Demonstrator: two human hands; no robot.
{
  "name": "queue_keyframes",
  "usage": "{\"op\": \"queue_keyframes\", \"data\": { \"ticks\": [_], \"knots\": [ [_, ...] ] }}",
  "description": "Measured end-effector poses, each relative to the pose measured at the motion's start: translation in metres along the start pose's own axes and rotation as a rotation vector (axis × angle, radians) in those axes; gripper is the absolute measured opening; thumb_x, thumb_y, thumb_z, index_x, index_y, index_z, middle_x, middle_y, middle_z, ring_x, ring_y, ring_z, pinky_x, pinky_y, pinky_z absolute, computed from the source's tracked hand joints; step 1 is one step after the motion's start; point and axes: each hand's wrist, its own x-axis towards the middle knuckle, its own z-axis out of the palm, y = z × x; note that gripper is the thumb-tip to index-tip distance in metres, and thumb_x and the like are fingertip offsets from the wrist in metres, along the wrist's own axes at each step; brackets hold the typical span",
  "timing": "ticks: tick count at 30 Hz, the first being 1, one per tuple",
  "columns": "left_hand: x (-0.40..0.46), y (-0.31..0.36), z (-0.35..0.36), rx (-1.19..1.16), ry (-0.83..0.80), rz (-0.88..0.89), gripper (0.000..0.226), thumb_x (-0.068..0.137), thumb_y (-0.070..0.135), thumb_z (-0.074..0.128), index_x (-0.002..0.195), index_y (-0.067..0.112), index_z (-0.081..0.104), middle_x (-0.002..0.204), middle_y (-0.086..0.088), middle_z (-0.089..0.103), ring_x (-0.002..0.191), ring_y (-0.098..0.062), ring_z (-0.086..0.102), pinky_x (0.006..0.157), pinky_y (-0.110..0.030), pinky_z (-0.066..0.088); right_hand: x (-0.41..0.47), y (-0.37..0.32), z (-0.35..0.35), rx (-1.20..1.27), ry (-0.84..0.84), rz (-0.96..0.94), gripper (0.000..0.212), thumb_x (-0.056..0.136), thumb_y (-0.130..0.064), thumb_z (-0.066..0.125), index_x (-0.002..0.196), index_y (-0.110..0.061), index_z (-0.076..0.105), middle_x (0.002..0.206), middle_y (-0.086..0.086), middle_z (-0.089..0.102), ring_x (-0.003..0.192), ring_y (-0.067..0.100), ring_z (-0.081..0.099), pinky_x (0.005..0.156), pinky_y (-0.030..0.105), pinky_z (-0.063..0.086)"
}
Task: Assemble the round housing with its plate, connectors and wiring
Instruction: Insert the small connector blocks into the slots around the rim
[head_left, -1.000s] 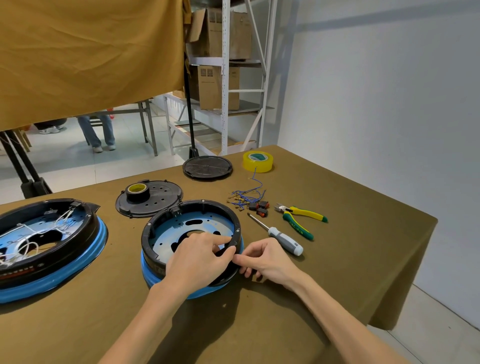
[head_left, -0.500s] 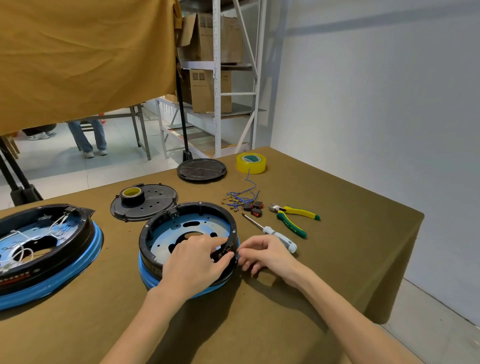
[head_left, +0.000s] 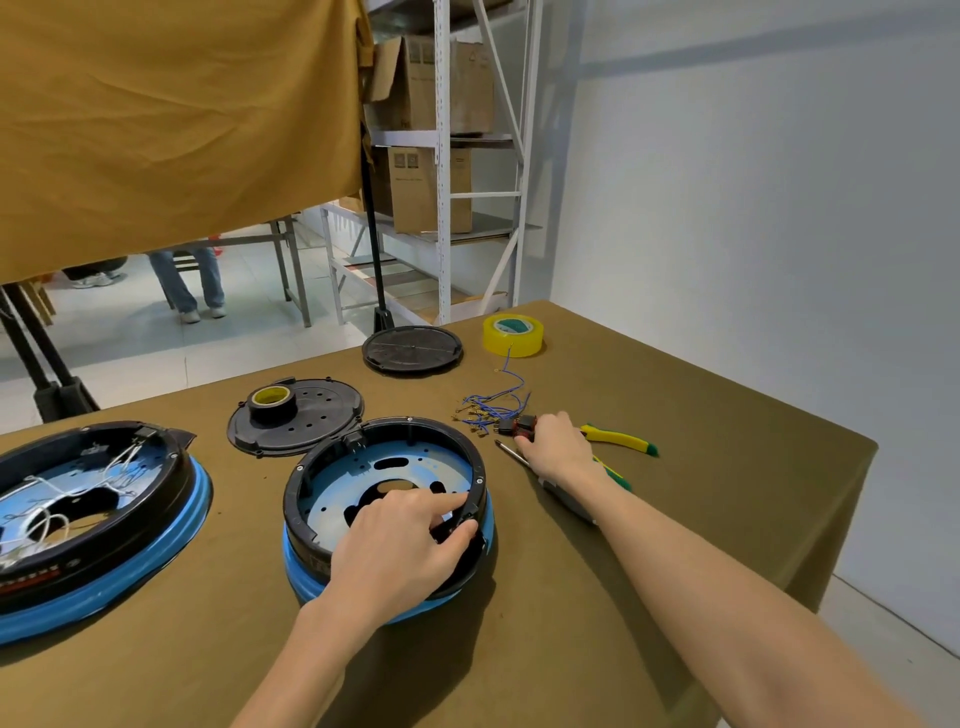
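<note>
One round housing (head_left: 387, 506) sits open side up at table (head_left: 675, 545) centre, blue plate (head_left: 363, 483) flat inside. Left hand (head_left: 400, 551) pinches a black part on its near-right rim. Right hand (head_left: 558, 449) grips connectors (head_left: 511, 427) just right, beside blue wires (head_left: 493, 402), over a screwdriver (head_left: 511, 453).

Round black housing (head_left: 306, 483) on blue ring, blue plate (head_left: 363, 480) inside, connectors (head_left: 511, 427) beside wires (head_left: 493, 402)

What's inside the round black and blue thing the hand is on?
Inside the round housing lies a light blue plate with dark cutouts. The left hand grips the near rim and covers part of the plate, so what's beneath it can't be seen.
</note>
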Motion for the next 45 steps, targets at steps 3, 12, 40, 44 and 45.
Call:
{"op": "queue_keyframes", "data": {
  "ticks": [3, 12, 40, 44, 45],
  "knots": [
    [0.0, 0.0, 0.0, 0.02, -0.009, -0.006, 0.048, 0.097, 0.063, 0.048, 0.141, 0.045, 0.058, 0.083, 0.022, 0.056, 0.078, -0.004, 0.053, 0.059, -0.012, 0.032, 0.006, 0.0, 0.009, 0.039, 0.038, 0.049, 0.038, 0.098, -0.043, 0.065, 0.122, -0.013, 0.059, 0.124, 0.011, 0.054, 0.104, 0.031, 0.063, 0.077, 0.038, 0.05],
    [-0.001, 0.001, 0.0, 0.014, 0.033, -0.004, 0.05, 0.094, 0.066, 0.049, 0.135, 0.043, 0.064, 0.096, 0.023, 0.067, 0.079, 0.001, 0.051, 0.061, -0.007, 0.032, -0.063, -0.006, -0.007, 0.872, 0.221, -0.313, 0.033, 0.088, -0.016, 0.079, 0.116, -0.027, 0.067, 0.089, -0.003, 0.07, 0.081, 0.009, 0.067, 0.073, 0.028, 0.058],
    [-0.002, -0.003, -0.016, -0.309, 0.016, 0.148, 0.032, 0.089, 0.042, 0.073, 0.12, 0.037, 0.075, 0.107, 0.025, 0.072, 0.103, -0.001, 0.067, 0.094, -0.038, 0.056, -0.148, -0.01, 0.002, 1.341, -0.103, -0.409, 0.022, 0.092, 0.003, 0.066, 0.106, -0.012, 0.075, 0.087, 0.007, 0.074, 0.075, 0.021, 0.07, 0.074, 0.03, 0.059],
    [-0.002, 0.0, -0.015, -0.295, 0.048, 0.131, 0.038, 0.085, 0.044, 0.078, 0.122, 0.036, 0.074, 0.106, 0.026, 0.071, 0.102, 0.001, 0.066, 0.096, -0.041, 0.055, -0.144, -0.009, 0.006, 1.464, -0.19, -0.299, 0.035, 0.086, 0.007, 0.065, 0.115, -0.012, 0.071, 0.097, 0.008, 0.067, 0.076, 0.022, 0.066, 0.076, 0.033, 0.058],
    [-0.003, 0.001, -0.014, -0.298, 0.064, 0.132, 0.04, 0.085, 0.039, 0.081, 0.124, 0.035, 0.073, 0.104, 0.026, 0.072, 0.101, 0.001, 0.066, 0.097, -0.042, 0.055, -0.144, -0.009, 0.007, 1.487, -0.207, -0.282, 0.036, 0.087, 0.008, 0.065, 0.116, -0.011, 0.07, 0.099, 0.008, 0.067, 0.075, 0.023, 0.066, 0.076, 0.034, 0.057]
  ]
}}
